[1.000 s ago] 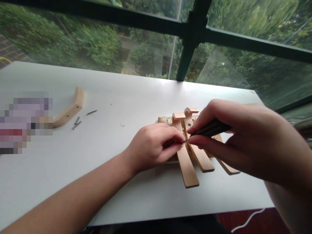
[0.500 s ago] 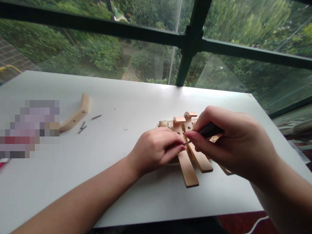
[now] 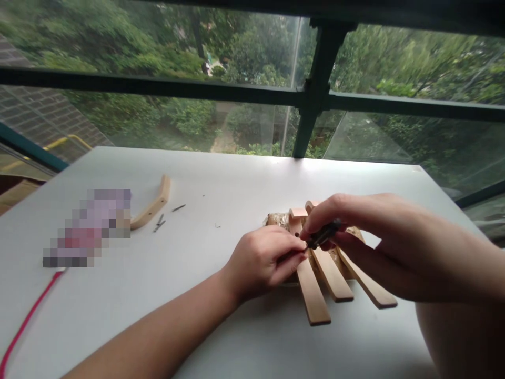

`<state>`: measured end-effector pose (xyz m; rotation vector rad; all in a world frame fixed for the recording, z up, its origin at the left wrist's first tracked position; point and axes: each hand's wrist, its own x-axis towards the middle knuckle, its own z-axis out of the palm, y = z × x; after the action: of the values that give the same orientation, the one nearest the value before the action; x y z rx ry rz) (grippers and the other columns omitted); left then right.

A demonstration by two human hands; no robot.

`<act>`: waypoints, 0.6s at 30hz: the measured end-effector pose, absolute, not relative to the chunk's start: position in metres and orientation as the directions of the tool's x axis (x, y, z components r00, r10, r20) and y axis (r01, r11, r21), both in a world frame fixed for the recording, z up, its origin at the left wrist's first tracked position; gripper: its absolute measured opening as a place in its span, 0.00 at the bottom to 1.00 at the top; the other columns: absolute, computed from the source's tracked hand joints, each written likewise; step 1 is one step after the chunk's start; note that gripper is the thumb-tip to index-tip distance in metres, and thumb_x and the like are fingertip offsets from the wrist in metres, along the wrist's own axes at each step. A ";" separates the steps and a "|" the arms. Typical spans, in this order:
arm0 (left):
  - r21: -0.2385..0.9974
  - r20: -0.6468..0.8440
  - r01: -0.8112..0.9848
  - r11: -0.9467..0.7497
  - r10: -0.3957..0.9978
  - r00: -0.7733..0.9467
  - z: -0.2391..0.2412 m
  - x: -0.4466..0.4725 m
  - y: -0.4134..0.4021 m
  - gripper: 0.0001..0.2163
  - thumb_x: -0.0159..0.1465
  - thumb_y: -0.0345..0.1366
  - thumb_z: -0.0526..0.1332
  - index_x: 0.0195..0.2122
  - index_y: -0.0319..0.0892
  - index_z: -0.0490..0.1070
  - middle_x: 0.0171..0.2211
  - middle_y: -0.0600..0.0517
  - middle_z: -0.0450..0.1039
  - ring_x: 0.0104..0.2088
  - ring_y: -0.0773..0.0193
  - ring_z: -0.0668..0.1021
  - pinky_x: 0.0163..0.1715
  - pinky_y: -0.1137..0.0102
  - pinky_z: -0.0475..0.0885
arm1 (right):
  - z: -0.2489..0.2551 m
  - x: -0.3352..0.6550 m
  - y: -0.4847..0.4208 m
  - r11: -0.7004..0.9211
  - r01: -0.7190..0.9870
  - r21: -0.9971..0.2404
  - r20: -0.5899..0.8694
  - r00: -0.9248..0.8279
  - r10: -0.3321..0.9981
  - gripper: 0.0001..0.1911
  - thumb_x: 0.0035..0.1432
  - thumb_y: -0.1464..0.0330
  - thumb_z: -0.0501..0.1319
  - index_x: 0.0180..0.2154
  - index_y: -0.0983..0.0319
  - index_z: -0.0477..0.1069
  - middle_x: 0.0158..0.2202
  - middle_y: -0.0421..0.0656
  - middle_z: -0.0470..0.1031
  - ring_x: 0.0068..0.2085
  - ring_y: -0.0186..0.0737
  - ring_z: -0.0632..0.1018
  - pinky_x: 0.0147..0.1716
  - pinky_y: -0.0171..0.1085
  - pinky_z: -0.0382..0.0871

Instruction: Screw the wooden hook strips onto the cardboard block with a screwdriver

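White tabletop (image 3: 177, 258): beneath both hands;
Right hand (image 3: 394, 247): fingers and thumb closed on a black-handled screwdriver (image 3: 325, 234);
Left hand (image 3: 256, 263): fingertips pinched narrow at its tip; cannot tell what is between them;
Wooden slats (image 3: 313, 297): three, side by side across a plastic-wrapped bundle (image 3: 278, 220);
Angled wooden bar (image 3: 152, 209): well left.

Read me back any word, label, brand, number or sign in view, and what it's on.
No readable text in view.
Pixelated item on the left of the white table: blurred out, so any print is unreadable.
Dark-handled screwdriver in the right hand: partly covered, nothing legible.
Three flat wooden pieces and the bent wooden piece: no lettering on the parts that show.
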<state>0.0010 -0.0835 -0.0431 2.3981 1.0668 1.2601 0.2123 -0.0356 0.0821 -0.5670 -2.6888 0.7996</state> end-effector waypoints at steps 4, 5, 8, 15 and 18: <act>0.512 0.605 0.501 -0.698 0.707 0.367 -0.043 0.001 -0.084 0.04 0.65 0.33 0.61 0.34 0.43 0.76 0.33 0.49 0.81 0.36 0.61 0.81 0.38 0.67 0.79 | 0.075 0.211 -0.037 0.778 0.311 -0.546 0.189 -0.859 0.476 0.21 0.56 0.79 0.57 0.50 0.57 0.68 0.42 0.41 0.78 0.38 0.39 0.77 0.35 0.37 0.70; 0.512 0.604 0.501 -0.698 0.707 0.367 -0.043 0.002 -0.084 0.04 0.65 0.33 0.61 0.34 0.43 0.76 0.33 0.49 0.81 0.36 0.61 0.82 0.38 0.67 0.79 | 0.074 0.212 -0.038 0.778 0.310 -0.546 0.196 -0.856 0.479 0.21 0.56 0.79 0.57 0.50 0.57 0.68 0.42 0.42 0.78 0.38 0.40 0.77 0.35 0.37 0.70; 0.509 0.612 0.499 -0.701 0.702 0.363 -0.044 0.003 -0.084 0.03 0.64 0.33 0.62 0.35 0.43 0.75 0.32 0.50 0.81 0.35 0.61 0.82 0.38 0.67 0.79 | 0.072 0.216 -0.040 0.789 0.315 -0.528 0.203 -0.855 0.477 0.21 0.57 0.78 0.58 0.51 0.56 0.67 0.42 0.41 0.78 0.39 0.40 0.78 0.35 0.37 0.70; 0.511 0.620 0.491 -0.706 0.698 0.359 -0.043 0.004 -0.086 0.02 0.63 0.31 0.62 0.35 0.43 0.74 0.33 0.49 0.81 0.35 0.62 0.81 0.41 0.65 0.79 | 0.072 0.218 -0.041 0.805 0.316 -0.502 0.209 -0.859 0.467 0.17 0.59 0.76 0.59 0.50 0.56 0.67 0.38 0.40 0.78 0.35 0.38 0.76 0.31 0.35 0.66; 0.510 0.611 0.492 -0.705 0.700 0.369 -0.042 0.005 -0.087 0.02 0.62 0.30 0.61 0.34 0.43 0.73 0.34 0.49 0.81 0.34 0.62 0.80 0.42 0.64 0.79 | 0.070 0.216 -0.040 0.800 0.316 -0.511 0.223 -0.850 0.478 0.12 0.60 0.75 0.59 0.44 0.57 0.68 0.32 0.39 0.75 0.29 0.35 0.73 0.27 0.34 0.63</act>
<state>0.0047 -0.0866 -0.0422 2.3899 1.0634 1.2479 0.2164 -0.0401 0.0700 -0.6035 -2.6462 0.6648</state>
